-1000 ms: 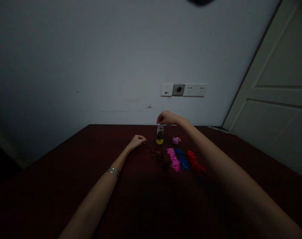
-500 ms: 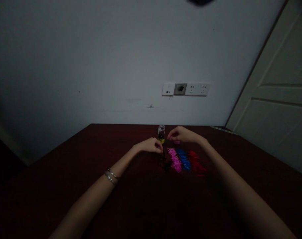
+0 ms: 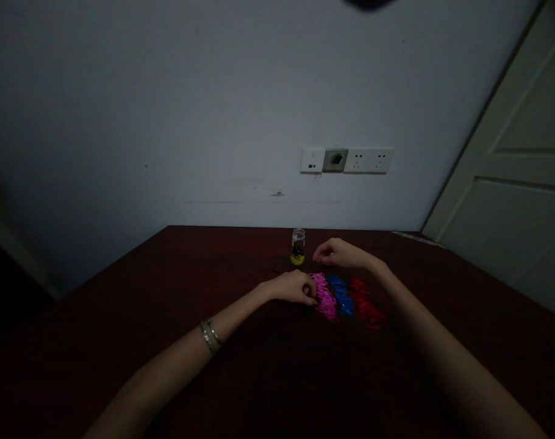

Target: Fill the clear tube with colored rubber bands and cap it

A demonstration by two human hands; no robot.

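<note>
Between the loosely curled hands (image 3: 292,286) (image 3: 341,253) and the wall (image 3: 232,122), the glass jar (image 3: 298,247) stands upright.

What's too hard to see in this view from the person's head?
- Left hand: whether its fingers pinch anything; too dark and small.
- Right hand: whether it holds anything; its own curled fingers hide the grip.
- Glass jar: what its yellow and dark contents are; too small.
- Dark shape: what it is; blurred and cut off by the top edge.
</note>
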